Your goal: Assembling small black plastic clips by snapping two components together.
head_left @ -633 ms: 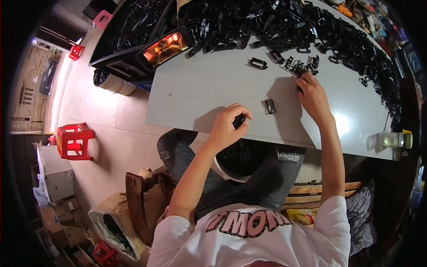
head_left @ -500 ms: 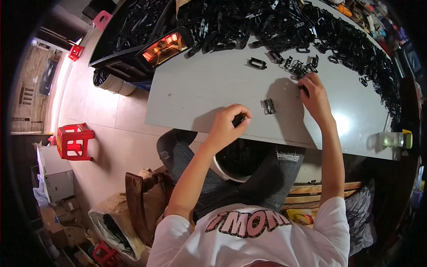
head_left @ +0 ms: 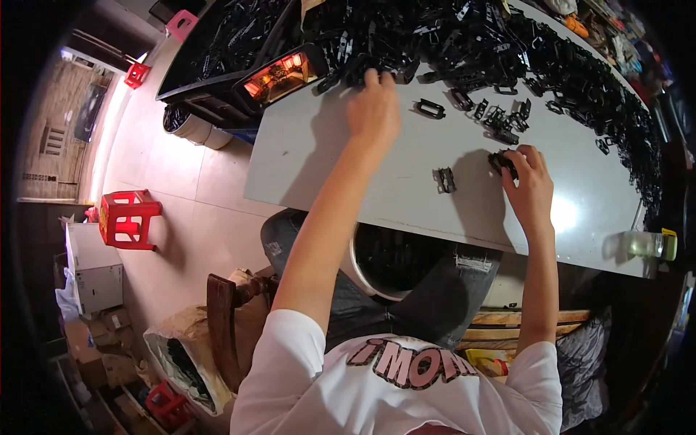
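My left hand (head_left: 374,116) reaches across the table to the near edge of a heap of black parts (head_left: 457,43). Its fingers stretch forward onto the parts, and the fingertips are partly lost among them. A black frame-shaped part (head_left: 500,164) is gripped between the thumb and fingers of my right hand (head_left: 531,185), just above the tabletop. Left of that hand, a single black part (head_left: 444,180) lies alone on the table. Farther back are a black rectangular frame (head_left: 431,109) and a small cluster of black parts (head_left: 499,122).
The pale table (head_left: 312,174) carries a phone (head_left: 281,76) with a lit screen, propped against a black crate (head_left: 210,90). A small jar (head_left: 645,244) stands at the right edge. A white-rimmed bucket (head_left: 355,272) sits between my legs. Left on the floor is a red stool (head_left: 130,219).
My left hand has gone from the table's near edge forward to the heap. My right hand has drawn back from the small cluster, still holding a black part. The view has shifted slightly.
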The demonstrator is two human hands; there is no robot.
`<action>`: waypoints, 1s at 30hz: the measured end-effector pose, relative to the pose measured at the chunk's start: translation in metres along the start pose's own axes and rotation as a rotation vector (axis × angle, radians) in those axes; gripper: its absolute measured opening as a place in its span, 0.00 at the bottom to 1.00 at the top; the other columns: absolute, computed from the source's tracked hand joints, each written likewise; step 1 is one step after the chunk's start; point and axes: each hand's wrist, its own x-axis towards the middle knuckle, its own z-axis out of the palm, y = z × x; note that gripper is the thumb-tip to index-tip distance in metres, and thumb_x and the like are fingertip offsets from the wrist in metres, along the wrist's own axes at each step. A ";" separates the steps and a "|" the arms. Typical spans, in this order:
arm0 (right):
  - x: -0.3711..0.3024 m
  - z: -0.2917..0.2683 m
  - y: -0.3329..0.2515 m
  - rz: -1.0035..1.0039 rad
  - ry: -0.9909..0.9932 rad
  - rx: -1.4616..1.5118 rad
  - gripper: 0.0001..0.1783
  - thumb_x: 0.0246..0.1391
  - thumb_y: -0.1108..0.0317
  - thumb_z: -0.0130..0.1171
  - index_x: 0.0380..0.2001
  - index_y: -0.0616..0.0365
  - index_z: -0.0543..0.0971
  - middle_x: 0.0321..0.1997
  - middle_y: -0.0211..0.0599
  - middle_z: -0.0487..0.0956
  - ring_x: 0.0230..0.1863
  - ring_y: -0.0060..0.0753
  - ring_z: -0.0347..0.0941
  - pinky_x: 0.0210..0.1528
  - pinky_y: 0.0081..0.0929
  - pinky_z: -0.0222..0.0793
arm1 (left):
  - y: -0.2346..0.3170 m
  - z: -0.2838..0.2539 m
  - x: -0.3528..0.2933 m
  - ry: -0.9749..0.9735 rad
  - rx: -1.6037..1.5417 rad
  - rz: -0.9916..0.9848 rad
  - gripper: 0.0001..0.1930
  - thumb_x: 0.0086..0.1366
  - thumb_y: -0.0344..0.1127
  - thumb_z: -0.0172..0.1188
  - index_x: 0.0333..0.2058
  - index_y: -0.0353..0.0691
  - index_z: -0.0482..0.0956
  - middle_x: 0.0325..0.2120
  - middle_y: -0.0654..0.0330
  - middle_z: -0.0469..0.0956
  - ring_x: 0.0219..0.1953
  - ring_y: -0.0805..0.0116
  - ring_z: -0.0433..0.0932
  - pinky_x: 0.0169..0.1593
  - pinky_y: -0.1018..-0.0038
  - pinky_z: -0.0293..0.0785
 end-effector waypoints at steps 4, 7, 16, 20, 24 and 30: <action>-0.006 0.003 0.003 0.073 -0.067 0.071 0.15 0.45 0.75 0.60 0.40 0.58 0.74 0.42 0.39 0.73 0.41 0.46 0.72 0.41 0.36 0.70 | -0.018 -0.005 0.007 -0.082 0.102 0.039 0.12 0.54 0.25 0.54 0.40 0.36 0.72 0.39 0.51 0.74 0.34 0.52 0.80 0.34 0.61 0.77; -0.008 0.009 0.004 0.096 -0.069 0.126 0.17 0.45 0.75 0.61 0.42 0.58 0.73 0.42 0.39 0.72 0.38 0.45 0.73 0.39 0.36 0.70 | -0.016 -0.011 0.000 -0.126 0.142 0.084 0.10 0.55 0.27 0.54 0.38 0.36 0.72 0.38 0.52 0.75 0.34 0.52 0.80 0.33 0.61 0.76; -0.016 0.002 0.013 0.207 0.142 0.349 0.12 0.46 0.79 0.59 0.37 0.60 0.76 0.36 0.33 0.75 0.27 0.22 0.69 0.25 0.19 0.64 | -0.036 -0.007 -0.009 -0.007 -0.141 0.193 0.16 0.54 0.30 0.60 0.43 0.43 0.71 0.32 0.55 0.76 0.32 0.52 0.79 0.34 0.58 0.74; -0.023 -0.002 0.018 0.292 0.172 0.361 0.09 0.47 0.80 0.58 0.34 0.60 0.77 0.32 0.32 0.76 0.25 0.21 0.70 0.25 0.19 0.64 | -0.023 -0.020 -0.026 -0.064 -0.451 0.040 0.18 0.56 0.29 0.59 0.47 0.44 0.72 0.29 0.59 0.74 0.25 0.63 0.77 0.29 0.66 0.73; -0.018 0.008 0.002 0.196 0.101 0.276 0.08 0.46 0.75 0.61 0.33 0.59 0.77 0.34 0.33 0.76 0.24 0.27 0.70 0.26 0.23 0.66 | -0.018 -0.038 -0.066 -0.275 -1.003 -0.183 0.16 0.58 0.26 0.57 0.47 0.42 0.73 0.28 0.65 0.71 0.20 0.79 0.71 0.22 0.80 0.69; 0.001 0.026 -0.004 0.036 -0.013 -0.207 0.07 0.44 0.70 0.60 0.30 0.56 0.77 0.33 0.33 0.71 0.38 0.37 0.72 0.34 0.34 0.71 | -0.003 -0.038 -0.118 -0.446 -1.257 -0.209 0.14 0.57 0.27 0.60 0.43 0.40 0.73 0.30 0.65 0.72 0.22 0.83 0.70 0.23 0.84 0.67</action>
